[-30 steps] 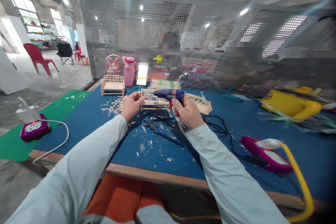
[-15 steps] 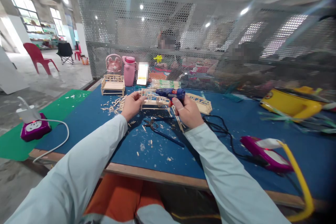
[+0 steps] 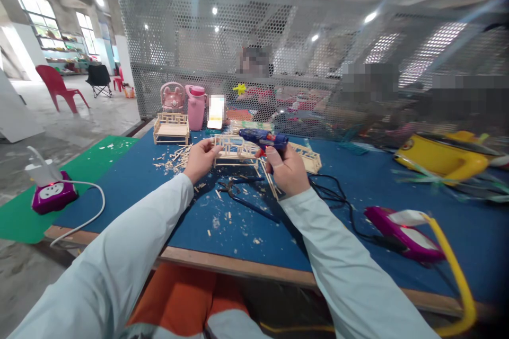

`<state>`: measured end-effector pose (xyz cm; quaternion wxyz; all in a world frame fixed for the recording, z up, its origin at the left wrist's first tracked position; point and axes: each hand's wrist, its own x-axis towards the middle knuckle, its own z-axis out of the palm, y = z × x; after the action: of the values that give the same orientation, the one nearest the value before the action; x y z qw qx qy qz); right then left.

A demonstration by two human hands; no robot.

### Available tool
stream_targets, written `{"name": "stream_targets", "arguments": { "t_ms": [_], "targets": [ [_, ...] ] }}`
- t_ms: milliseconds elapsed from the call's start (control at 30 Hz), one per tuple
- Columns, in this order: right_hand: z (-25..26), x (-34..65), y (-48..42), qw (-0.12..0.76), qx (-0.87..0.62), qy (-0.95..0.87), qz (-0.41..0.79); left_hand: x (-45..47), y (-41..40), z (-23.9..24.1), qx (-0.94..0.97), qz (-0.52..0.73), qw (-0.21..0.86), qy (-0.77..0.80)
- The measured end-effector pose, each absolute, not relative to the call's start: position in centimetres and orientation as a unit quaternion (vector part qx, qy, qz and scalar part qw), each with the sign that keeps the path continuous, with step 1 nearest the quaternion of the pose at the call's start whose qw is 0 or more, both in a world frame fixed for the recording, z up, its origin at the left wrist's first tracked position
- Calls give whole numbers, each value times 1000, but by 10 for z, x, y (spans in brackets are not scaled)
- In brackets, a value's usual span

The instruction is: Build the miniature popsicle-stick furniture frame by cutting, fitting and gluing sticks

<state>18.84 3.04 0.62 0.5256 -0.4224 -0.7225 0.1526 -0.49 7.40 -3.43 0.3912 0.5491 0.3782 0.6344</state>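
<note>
My left hand (image 3: pixel 202 159) pinches the left end of a small wooden stick frame (image 3: pixel 238 157) with railings, standing on the blue table. In my right hand (image 3: pixel 289 168) is a blue glue gun (image 3: pixel 264 139), its nozzle pointing left just above the frame; whether the tip touches the wood I cannot tell. Pliers (image 3: pixel 242 196) with dark blue handles lie in front of the frame, jaws to the left. Loose sticks (image 3: pixel 271 181) rest beneath my right hand. Behind that hand, another stick model (image 3: pixel 308 159) is partly covered.
A finished-looking stick bench (image 3: pixel 170 130) stands back left by scattered stick pieces (image 3: pixel 177 159). Behind are a pink bottle (image 3: pixel 195 108) and a lit phone (image 3: pixel 216 112). Purple power strips (image 3: pixel 401 233) and a yellow pot (image 3: pixel 441 159) sit right. A person (image 3: pixel 254 82) is beyond the mesh.
My right hand has shifted the glue gun slightly right and up, and its nozzle now tilts higher. My left hand and the wooden frame stay in place.
</note>
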Motion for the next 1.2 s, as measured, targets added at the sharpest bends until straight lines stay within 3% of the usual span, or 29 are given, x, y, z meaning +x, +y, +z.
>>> {"name": "stream_targets", "arguments": {
  "t_ms": [367,733,833,1000,1200],
  "targets": [
    [10,194,37,636,-388,-629,220,-19,87,-49,605,591,362,391],
    [16,251,72,716,-438,-520,158,-24,83,-52,690,507,318,407],
    [19,266,87,659,-519,-538,82,-22,83,-52,680,512,288,438],
    [12,293,106,401,-667,-616,-123,-13,78,-56,658,534,266,459],
    [-24,323,121,257,-702,-642,-169,-8,74,-57,664,536,228,470]
  ]
}}
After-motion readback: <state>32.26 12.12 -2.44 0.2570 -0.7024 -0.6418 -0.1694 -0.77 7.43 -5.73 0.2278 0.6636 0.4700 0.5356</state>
